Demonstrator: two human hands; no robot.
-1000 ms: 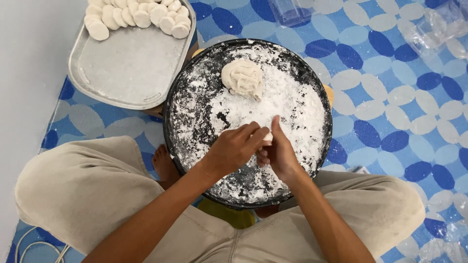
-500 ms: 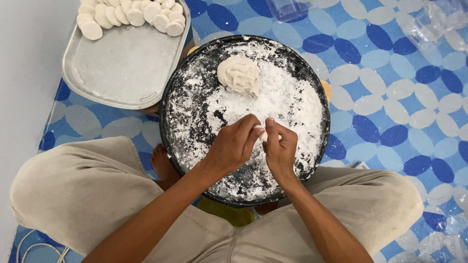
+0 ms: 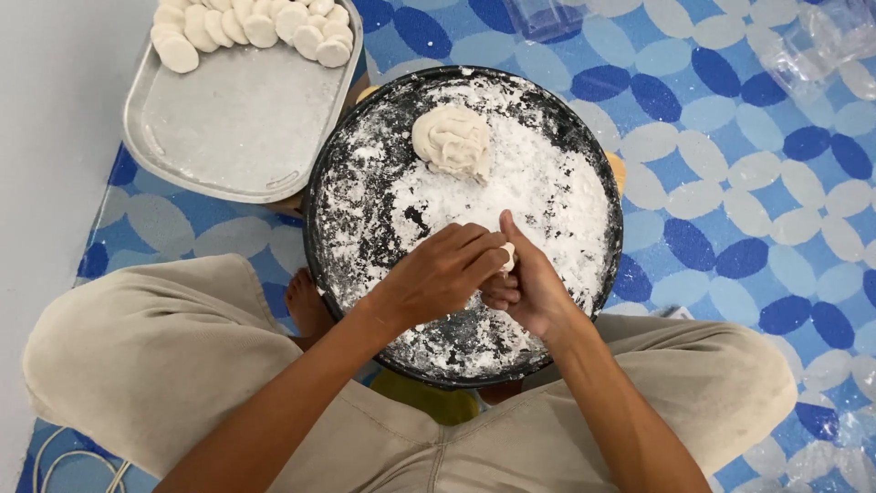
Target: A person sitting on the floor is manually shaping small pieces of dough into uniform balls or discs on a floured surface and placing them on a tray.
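Note:
A round black pan [image 3: 330, 164] dusted with white flour rests in front of my crossed legs. A lump of pale dough [image 3: 452, 140] sits in its far half. Over the near half, my left hand [image 3: 436, 274] and my right hand [image 3: 529, 288] press together around a small piece of dough [image 3: 507, 256], which shows only as a white sliver between the fingers. Both hands hover just above the floured surface.
A rounded metal tray [image 3: 237, 119] lies at the far left, with several flat dough discs [image 3: 255, 27] along its far edge. A blue and white patterned mat [image 3: 730, 183] covers the floor. Clear plastic [image 3: 821, 41] lies at the far right. A white cord [image 3: 82, 466] lies near left.
Both hands have stayed over the near half of the pan, shifting their fingers around the small dough piece. The right thumb now points up and the piece shows less.

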